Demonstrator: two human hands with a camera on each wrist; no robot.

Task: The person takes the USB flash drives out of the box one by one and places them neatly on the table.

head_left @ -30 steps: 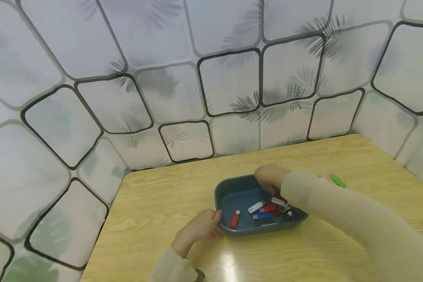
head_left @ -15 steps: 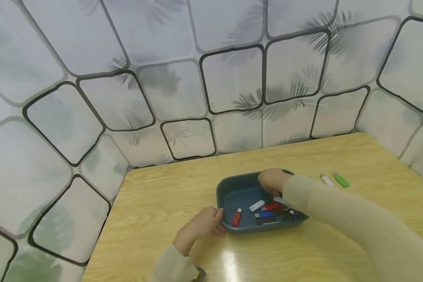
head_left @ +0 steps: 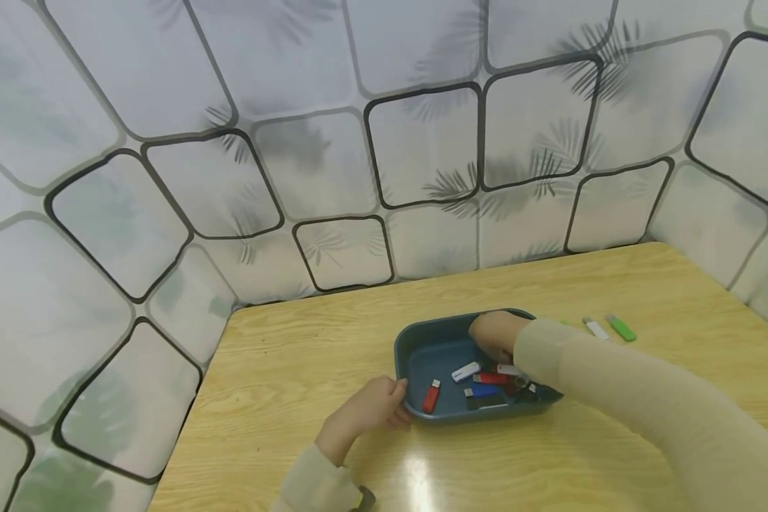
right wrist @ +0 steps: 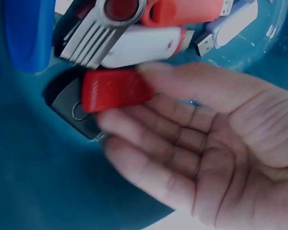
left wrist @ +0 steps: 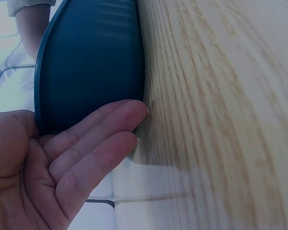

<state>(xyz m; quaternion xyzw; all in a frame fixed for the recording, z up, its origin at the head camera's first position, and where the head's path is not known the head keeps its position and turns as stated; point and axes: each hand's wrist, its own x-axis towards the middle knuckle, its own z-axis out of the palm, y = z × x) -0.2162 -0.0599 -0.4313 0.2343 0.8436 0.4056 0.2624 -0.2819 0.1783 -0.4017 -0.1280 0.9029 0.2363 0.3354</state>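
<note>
A dark blue plastic tray (head_left: 432, 359) holds several USB sticks, mostly heaped at its right. My left hand (head_left: 380, 402) grips its front left corner, thumb over the rim and fingers along the outer wall (left wrist: 96, 62). Inside the tray, my right hand (right wrist: 197, 139) pinches a red USB stick (right wrist: 117, 88) between thumb and fingers. A black USB stick (right wrist: 74, 103) lies just under it. Close by are a white stick (right wrist: 144, 45), a silver swivel cover (right wrist: 96, 33) and a blue stick (right wrist: 29, 33). Another red stick (head_left: 432, 397) lies apart at the tray's left.
On the wooden table (head_left: 294, 370), right of the tray, lie a white USB stick (head_left: 596, 328) and a green one (head_left: 622, 328). My right sleeve (head_left: 640, 377) crosses over the tray's right end. A patterned cloth wall (head_left: 333, 163) encloses the table's back and sides.
My right hand stays in the tray, and the sticks beside it have shifted slightly. The white stick on the table shows more fully past my sleeve. The left hand keeps its hold.
</note>
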